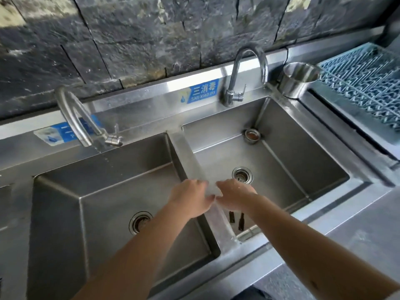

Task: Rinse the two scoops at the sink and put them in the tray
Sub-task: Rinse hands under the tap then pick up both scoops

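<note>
My left hand [190, 198] and my right hand [234, 198] meet over the steel divider [184, 152] between the two sink basins. Their fingers curl around a pale, see-through scoop [213, 190] held between them; blur hides its shape. Just under my right wrist, two short dark handle-like pieces [236, 219] show low in the right basin [303, 161]; what they belong to is unclear. The blue grid tray [363, 83] sits on the counter at the far right. The left tap [73, 118] lets a thin trickle fall into the left basin [108, 191].
A second tap [240, 76] stands behind the right basin. A steel cup [298, 81] sits between that tap and the tray. A small strainer [252, 135] rests on the right basin's back slope. The grey counter runs along the front right.
</note>
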Motion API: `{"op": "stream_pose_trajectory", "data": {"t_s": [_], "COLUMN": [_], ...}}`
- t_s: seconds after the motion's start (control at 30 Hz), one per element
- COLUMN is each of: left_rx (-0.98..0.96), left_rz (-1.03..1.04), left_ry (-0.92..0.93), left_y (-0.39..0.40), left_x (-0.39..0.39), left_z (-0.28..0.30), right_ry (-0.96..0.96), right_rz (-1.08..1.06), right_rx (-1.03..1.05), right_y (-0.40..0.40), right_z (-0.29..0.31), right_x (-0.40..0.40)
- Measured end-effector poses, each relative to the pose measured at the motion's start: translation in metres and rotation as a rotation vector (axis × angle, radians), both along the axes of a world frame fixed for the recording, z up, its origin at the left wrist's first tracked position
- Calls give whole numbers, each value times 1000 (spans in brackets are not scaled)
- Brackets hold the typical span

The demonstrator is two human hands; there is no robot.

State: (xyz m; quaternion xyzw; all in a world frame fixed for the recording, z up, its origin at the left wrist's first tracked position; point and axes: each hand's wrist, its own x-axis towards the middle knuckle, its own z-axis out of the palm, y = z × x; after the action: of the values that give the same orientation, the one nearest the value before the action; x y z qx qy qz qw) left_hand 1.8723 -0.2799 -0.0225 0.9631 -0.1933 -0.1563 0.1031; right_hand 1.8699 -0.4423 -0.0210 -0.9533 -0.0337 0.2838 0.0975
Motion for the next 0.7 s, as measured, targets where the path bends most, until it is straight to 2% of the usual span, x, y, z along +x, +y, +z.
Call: {"op": "stream_pose_trajectory", "data": {"t_s": [0.2,0.4,0.7], "left_rx": [-53,-18,80], "left_rz": [-43,4,89], "left_ry": [161,322,572], "left_y": [-86,-146,-182], "left_x": [17,40,68], "left_z": [-21,-60,-144], "right_ry": [22,160,331], "right_rz": [-92,-145,-256], "right_rx": [-45,-141,-92], "right_y": [-82,-148,-180], "right_z": [-24,-61,-144], "right_x": [9,16,40]}}
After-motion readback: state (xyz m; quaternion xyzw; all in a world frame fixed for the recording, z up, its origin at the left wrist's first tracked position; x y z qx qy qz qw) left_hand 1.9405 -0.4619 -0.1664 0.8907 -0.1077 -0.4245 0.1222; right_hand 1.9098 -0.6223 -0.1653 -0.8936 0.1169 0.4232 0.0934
